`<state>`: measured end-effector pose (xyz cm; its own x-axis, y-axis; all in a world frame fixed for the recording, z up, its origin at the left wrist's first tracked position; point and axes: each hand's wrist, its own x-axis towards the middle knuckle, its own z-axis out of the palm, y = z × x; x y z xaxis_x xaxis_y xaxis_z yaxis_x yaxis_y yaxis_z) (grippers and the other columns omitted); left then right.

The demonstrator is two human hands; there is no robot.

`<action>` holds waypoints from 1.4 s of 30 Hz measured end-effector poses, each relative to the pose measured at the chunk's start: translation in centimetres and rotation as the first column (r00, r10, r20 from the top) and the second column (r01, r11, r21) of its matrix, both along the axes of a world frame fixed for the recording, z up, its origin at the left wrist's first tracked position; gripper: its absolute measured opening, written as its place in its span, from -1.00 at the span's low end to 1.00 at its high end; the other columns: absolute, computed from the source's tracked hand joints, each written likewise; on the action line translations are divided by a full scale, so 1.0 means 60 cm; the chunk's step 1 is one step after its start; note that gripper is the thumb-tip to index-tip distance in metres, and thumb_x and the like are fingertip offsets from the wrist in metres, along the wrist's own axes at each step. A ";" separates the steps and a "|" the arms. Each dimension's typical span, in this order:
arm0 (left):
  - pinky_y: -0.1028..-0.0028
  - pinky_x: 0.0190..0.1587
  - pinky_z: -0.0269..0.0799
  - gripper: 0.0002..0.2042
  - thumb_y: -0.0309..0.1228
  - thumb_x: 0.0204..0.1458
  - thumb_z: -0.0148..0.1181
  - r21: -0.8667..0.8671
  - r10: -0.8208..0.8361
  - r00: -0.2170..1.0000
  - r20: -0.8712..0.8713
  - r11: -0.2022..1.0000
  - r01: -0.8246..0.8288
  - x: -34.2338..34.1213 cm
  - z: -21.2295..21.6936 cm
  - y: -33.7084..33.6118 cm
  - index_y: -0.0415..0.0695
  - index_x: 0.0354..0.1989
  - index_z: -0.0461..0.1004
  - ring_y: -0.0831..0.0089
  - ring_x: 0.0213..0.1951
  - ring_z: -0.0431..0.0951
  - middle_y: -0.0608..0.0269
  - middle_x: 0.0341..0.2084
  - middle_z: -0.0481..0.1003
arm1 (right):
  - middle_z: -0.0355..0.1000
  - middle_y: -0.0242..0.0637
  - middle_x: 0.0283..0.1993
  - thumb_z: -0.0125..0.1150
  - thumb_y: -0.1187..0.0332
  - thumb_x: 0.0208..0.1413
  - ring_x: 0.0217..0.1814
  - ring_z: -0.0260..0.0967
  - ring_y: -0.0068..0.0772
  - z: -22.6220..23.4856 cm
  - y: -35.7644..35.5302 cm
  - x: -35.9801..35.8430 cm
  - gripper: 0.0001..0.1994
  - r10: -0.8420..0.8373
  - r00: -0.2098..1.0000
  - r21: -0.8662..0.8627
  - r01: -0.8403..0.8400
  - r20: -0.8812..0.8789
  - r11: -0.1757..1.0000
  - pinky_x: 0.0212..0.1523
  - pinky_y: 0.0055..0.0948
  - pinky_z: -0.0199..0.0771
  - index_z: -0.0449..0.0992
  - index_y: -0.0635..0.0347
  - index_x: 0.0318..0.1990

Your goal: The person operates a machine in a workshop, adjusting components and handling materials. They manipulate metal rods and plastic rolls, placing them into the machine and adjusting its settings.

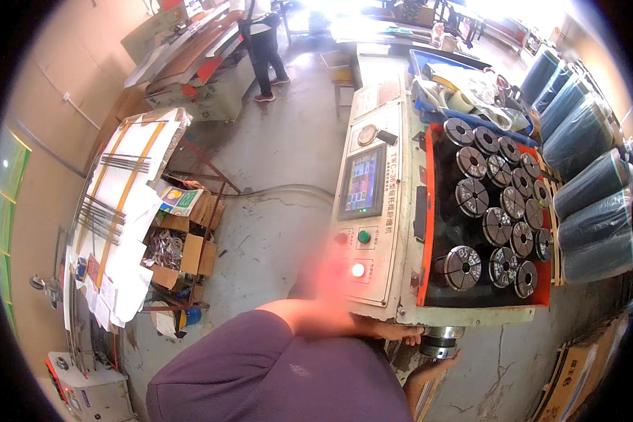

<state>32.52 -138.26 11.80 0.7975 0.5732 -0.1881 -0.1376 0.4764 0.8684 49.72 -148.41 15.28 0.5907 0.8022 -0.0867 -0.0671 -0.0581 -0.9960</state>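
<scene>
A: In the head view, the person's left hand [394, 329] grips the machine [387, 211] at its near lower edge. The right hand [429, 366], just below, cups a steel ring [441, 340] under that edge; how tightly is hidden.

B: The ring could slip and drop to the floor [281, 211], since nothing supports it from below.

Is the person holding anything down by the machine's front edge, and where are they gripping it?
Both hands meet at a round metal collet; fingers touch its side, but the exact grip is hidden.
</scene>
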 end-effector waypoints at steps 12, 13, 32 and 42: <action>0.45 -0.14 0.51 -0.40 0.12 0.42 -0.15 -0.008 -0.026 1.000 -0.004 1.000 0.026 -0.015 0.023 0.008 -0.21 -0.14 0.61 0.47 -0.23 0.57 0.26 -0.34 0.58 | 0.48 -0.06 0.08 -0.02 -0.31 0.29 -0.09 0.54 0.03 0.079 0.034 0.037 -0.23 0.062 0.578 -0.067 -0.198 -0.814 0.978 -0.28 -0.13 0.68 0.21 0.15 0.38; 0.45 -0.13 0.51 -0.39 0.14 0.41 -0.17 -0.034 -0.056 0.998 -0.035 0.998 0.055 -0.014 0.017 0.004 -0.21 -0.13 0.60 0.48 -0.22 0.56 0.26 -0.33 0.57 | 0.51 -0.07 0.02 -0.03 -0.30 0.29 -0.20 0.58 0.02 0.100 0.034 0.023 -0.23 -0.017 0.440 -0.112 -0.193 -0.898 0.975 -0.41 -0.18 0.72 0.22 0.18 0.38; 0.49 -0.07 0.36 -0.33 0.24 0.40 -0.31 -0.039 -0.168 0.984 -0.066 0.985 0.166 -0.011 -0.019 0.004 -0.13 -0.04 0.55 0.55 -0.14 0.46 0.34 -0.25 0.50 | 0.23 0.11 0.37 0.15 -0.41 0.10 0.30 0.36 0.18 0.067 0.019 0.027 -0.08 0.058 0.544 0.005 -0.098 -0.837 0.995 0.18 0.24 0.54 0.16 0.09 0.41; 0.52 -0.11 0.37 -0.37 0.19 0.42 -0.29 -0.010 -0.122 0.989 -0.086 0.992 0.122 -0.016 -0.033 -0.001 -0.14 -0.05 0.54 0.55 -0.19 0.46 0.34 -0.26 0.51 | 0.27 0.03 0.33 0.15 -0.32 0.15 0.35 0.29 0.11 0.001 0.008 0.048 -0.20 0.119 0.732 -0.006 -0.155 0.671 0.988 0.22 0.22 0.41 0.28 0.09 0.34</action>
